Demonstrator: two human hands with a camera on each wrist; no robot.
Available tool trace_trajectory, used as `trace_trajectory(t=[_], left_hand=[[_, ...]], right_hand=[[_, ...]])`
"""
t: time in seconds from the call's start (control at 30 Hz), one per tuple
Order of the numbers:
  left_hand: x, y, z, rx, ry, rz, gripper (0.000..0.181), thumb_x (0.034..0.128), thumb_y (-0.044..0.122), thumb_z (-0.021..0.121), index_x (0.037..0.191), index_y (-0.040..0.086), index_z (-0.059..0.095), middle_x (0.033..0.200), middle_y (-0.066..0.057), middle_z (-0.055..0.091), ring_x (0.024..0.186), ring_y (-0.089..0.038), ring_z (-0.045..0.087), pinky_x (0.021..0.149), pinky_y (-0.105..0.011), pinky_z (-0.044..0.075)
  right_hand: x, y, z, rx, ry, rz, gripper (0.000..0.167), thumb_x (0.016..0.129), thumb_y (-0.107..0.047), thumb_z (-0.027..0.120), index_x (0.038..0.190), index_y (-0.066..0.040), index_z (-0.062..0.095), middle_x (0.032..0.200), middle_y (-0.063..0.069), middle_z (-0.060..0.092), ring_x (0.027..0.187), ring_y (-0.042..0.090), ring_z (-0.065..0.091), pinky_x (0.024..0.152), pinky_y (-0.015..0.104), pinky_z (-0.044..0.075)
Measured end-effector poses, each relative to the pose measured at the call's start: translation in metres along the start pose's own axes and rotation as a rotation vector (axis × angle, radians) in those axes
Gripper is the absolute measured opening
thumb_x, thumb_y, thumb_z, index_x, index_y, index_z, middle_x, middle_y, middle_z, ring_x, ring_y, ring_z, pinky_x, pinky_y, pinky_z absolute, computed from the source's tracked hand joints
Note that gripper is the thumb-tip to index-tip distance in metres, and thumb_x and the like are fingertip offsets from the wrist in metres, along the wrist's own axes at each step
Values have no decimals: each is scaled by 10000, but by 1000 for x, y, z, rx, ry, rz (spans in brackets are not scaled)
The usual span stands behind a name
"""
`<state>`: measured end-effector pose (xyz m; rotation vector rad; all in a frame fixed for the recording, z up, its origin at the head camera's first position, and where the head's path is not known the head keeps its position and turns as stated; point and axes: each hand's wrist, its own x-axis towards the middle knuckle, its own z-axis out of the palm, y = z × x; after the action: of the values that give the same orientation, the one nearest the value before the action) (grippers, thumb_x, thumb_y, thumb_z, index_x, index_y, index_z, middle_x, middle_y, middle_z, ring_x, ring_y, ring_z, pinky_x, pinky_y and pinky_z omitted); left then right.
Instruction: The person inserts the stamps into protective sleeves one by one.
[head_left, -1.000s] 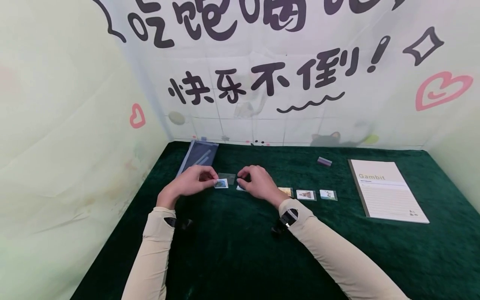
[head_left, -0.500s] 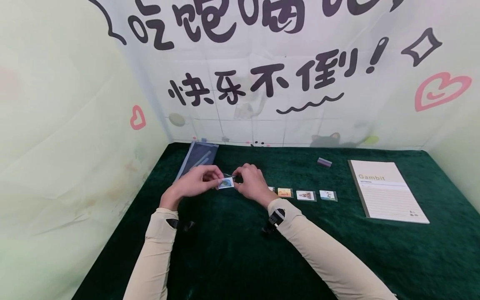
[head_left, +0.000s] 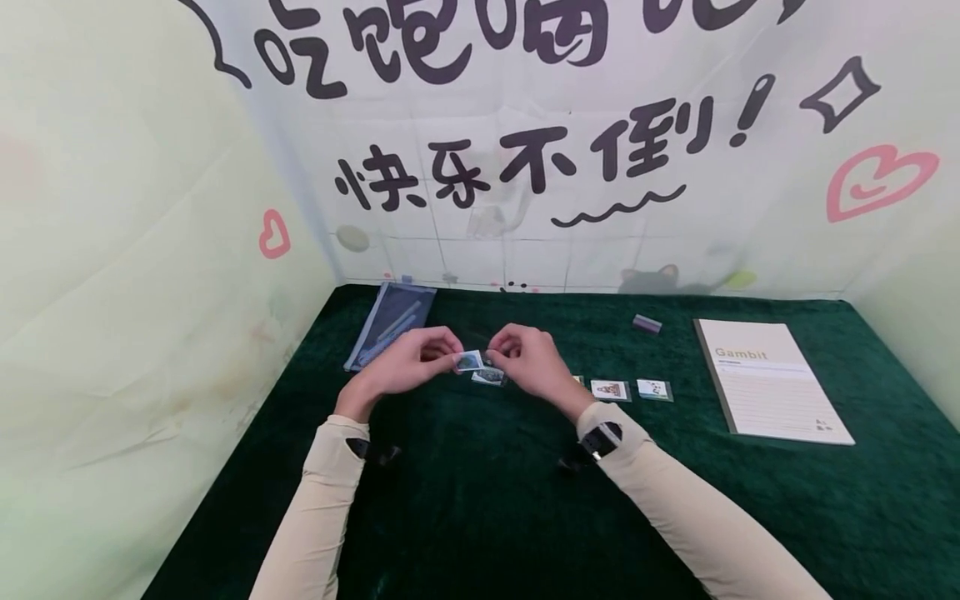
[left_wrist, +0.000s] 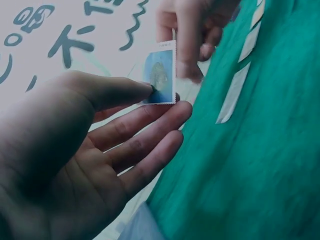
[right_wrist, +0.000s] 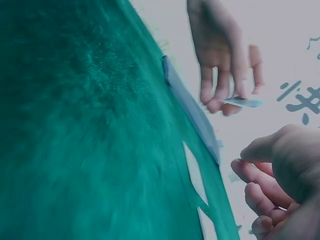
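Note:
Between thumb and fingers, my left hand (head_left: 408, 358) pinches a small postage stamp (left_wrist: 161, 75) with a white perforated border and a blue picture. My right hand (head_left: 531, 358) is just right of it, thumb and index fingertips together; they appear to pinch a small clear sleeve, barely visible against the background. In the right wrist view the right hand (right_wrist: 285, 180) is below and apart from the left hand (right_wrist: 220, 50). Under the hands, a sleeved stamp (head_left: 488, 377) lies on the cloth. Further right are more sleeved stamps (head_left: 610, 390), one partly hidden by the right wrist.
Left of the hands lies a blue zip pouch (head_left: 397, 312). A small purple block (head_left: 647, 323) sits at the back, and a notebook marked Gambit (head_left: 776, 383) lies at right. Dark green cloth (head_left: 465, 500) covers the table, with a printed fabric wall (head_left: 465, 242) behind.
Both hands have shifted right, the left one carrying the stamp. The right hand came close to the stamp, then drew back right. The clear sleeve seen behind the stamp has left that spot.

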<state>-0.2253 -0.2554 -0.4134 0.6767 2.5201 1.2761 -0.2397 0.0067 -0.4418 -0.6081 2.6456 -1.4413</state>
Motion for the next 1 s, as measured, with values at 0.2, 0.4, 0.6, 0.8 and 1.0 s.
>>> trace_trajectory(t=[0.2,0.4,0.6,0.8,1.0], left_hand=[[12,13,23,-76,-98,42,147,1108,183,630,1236,111,629,1151,-131,788,999,-210,791,888,-392,654],[20,27,57,-143,-161,73,130,1110,153,621,1233,120,597,1124,-116,803,971,-211,796,857,-384,658],[26,41,98,-181,-197,95,109,1115,176,623,1223,165,607,1067,-16,803,937,-181,777,866,-332,655],[28,42,125,-227,-211,108,96,1105,196,650,1192,157,662,1022,-23,798,887,-178,770,837,-336,663],[29,31,136,-292,-158,58,167,1098,277,669,1187,137,684,994,-49,802,846,-189,765,812,-330,657]], right_hand=[[-35,11,-32,17,40,24,151,1023,-224,743,1164,-168,747,1025,20,766,831,195,670,718,358,557],[-76,30,-61,56,10,80,196,1038,-292,736,1180,-157,745,1043,36,756,888,208,674,759,340,551],[-112,49,-92,142,-65,152,271,1046,-332,727,1201,-113,688,1107,85,769,907,250,714,753,323,590],[-135,64,-102,184,-109,134,291,1060,-301,716,1260,-92,682,1142,129,731,861,258,710,744,302,583],[-140,82,-95,226,-73,129,283,1049,-347,734,1231,-132,716,1101,105,744,830,225,718,723,284,572]])
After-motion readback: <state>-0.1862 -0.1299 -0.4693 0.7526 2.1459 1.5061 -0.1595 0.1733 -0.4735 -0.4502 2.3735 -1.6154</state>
